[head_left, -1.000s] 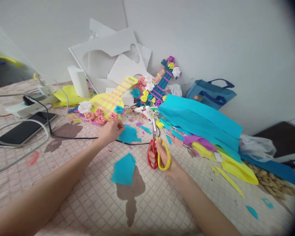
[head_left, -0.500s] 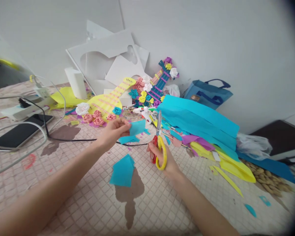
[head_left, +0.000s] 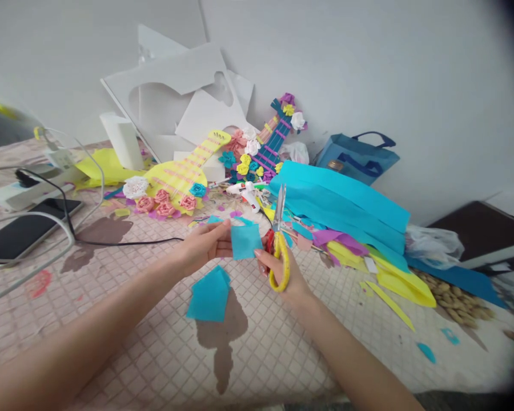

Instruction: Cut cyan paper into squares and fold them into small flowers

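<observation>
My left hand is closed on the left edge of a small square of blue crepe paper, held up above the table. My right hand has its fingers through the handles of scissors, one loop yellow and the other red. Their blades point upward, slightly parted. A fingertip of that hand touches the square's lower right corner. Below, several cut blue paper pieces lie stacked on the checked tablecloth.
Behind stand a yellow paper guitar, a dark blue guitar with paper flowers, and a white glue gun. Blue crepe paper and peanuts lie right. A phone and cables lie left.
My hands have come together. The blue square has turned to face me, and my right fingertips now touch its corner. The view has shifted slightly.
</observation>
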A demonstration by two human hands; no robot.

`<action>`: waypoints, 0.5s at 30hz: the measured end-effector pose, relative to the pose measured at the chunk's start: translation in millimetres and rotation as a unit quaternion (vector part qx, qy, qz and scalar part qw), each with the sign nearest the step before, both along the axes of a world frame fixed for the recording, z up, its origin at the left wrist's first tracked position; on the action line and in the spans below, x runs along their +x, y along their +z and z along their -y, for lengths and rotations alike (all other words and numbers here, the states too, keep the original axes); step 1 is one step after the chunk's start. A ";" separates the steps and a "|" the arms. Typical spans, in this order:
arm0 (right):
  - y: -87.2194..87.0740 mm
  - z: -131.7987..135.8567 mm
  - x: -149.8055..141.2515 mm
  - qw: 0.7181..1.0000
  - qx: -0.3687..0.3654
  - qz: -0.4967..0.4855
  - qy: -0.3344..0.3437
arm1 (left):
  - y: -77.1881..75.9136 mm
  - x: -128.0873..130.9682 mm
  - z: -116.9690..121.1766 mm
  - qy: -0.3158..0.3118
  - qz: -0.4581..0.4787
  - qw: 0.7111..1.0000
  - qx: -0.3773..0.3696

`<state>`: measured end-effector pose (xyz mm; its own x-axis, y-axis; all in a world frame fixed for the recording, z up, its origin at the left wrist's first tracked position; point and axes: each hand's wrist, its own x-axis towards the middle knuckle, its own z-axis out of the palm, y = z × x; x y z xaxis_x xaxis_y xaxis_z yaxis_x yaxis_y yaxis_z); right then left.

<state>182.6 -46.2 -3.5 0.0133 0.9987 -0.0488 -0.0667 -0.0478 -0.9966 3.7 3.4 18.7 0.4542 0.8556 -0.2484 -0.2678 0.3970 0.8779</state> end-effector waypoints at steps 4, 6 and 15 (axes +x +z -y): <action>0.6 0.6 -0.9 1.000 0.002 -0.001 -0.015 | -7.0 5.5 3.9 -0.026 0.018 0.999 -0.015; 0.0 1.2 -0.9 1.000 0.006 0.006 -0.015 | -11.1 7.9 7.1 -0.029 0.024 0.999 0.013; -5.9 1.1 -2.7 1.000 -0.007 0.020 -0.008 | -10.8 9.8 13.3 0.002 0.047 0.998 0.029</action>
